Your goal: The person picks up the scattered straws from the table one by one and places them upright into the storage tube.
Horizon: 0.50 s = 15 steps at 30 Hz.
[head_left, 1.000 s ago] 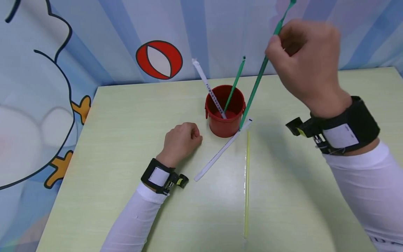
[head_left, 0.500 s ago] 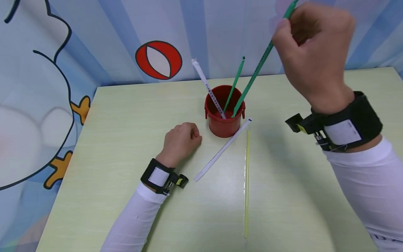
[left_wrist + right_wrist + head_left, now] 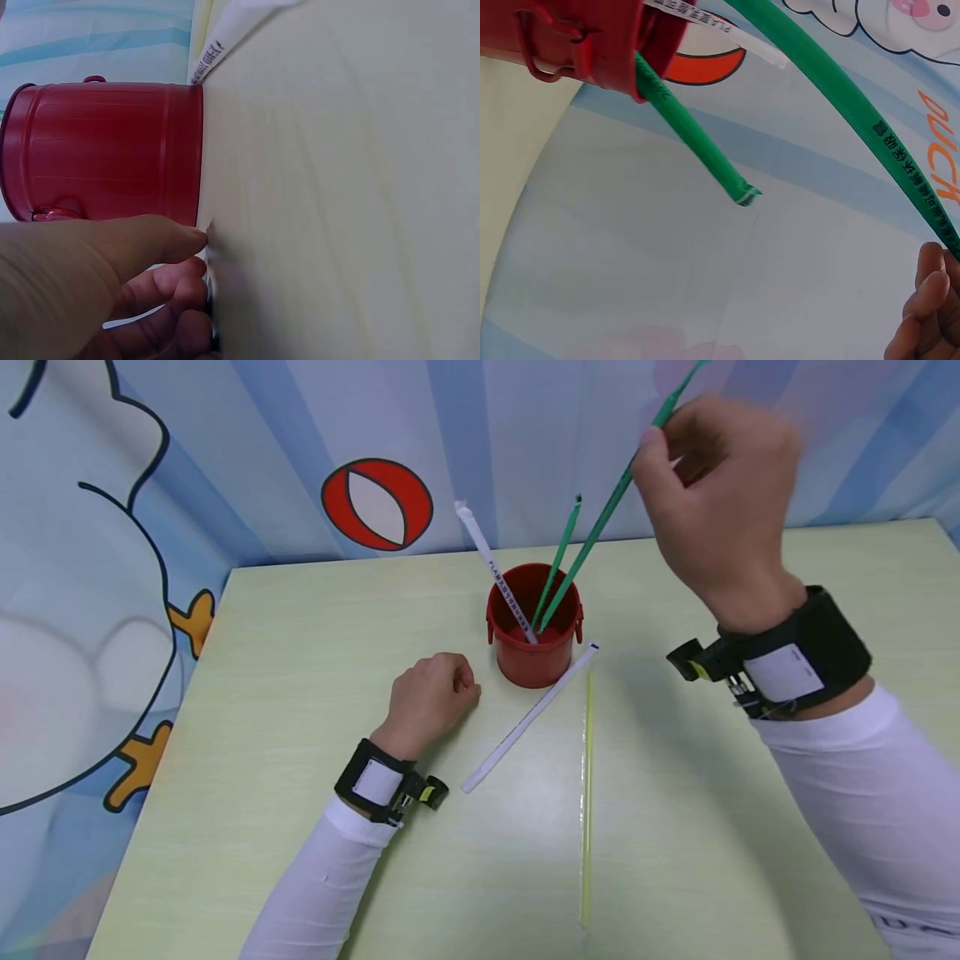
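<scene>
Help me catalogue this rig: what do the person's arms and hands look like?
White sleeves cover both arms, the right one showing dark lettering. Black wristbands carry white patches and black attachments with yellow marks. Both hands are bare.

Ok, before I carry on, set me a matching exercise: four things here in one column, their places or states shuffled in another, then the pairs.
Things
1. Red cylindrical bucket
2. Long thin yellow stick
3. Person's left hand
4. Person's right hand

Places or states
A. Pinching a long green-wrapped straw
B. Lying flat on the pale wood-look table
C. Standing upright, a white-wrapped straw leaning inside
D. Fingers curled, nothing visibly held

Pairs: 1-C, 2-B, 3-D, 4-A
</scene>
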{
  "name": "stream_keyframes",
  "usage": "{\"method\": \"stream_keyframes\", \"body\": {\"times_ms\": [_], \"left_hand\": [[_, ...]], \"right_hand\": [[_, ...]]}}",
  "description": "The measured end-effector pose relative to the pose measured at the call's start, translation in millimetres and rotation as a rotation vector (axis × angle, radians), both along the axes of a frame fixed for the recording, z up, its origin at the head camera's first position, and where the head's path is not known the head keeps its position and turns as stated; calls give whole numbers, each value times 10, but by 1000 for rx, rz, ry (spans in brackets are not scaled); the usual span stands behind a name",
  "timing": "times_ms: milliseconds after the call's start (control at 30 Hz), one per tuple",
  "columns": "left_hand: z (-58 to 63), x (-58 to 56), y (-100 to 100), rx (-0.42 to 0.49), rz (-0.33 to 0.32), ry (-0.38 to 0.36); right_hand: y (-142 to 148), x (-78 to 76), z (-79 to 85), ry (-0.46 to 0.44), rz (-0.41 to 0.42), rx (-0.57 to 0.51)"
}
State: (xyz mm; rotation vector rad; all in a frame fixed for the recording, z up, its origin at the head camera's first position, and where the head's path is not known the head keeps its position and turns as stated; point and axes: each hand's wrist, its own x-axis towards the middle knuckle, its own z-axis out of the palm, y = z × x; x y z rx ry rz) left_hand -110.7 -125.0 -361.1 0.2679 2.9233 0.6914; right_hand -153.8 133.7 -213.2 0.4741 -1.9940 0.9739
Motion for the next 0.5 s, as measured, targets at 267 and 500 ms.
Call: {"method": "stream_keyframes", "body": {"times_ms": [267, 500], "left_hand": [[-1, 6, 2, 4, -6, 8], [-9, 3, -11, -1, -5, 16]], "right_hand": [[-4, -35, -201, 15, 28, 120], [-64, -34, -355, -95, -4, 103]]}}
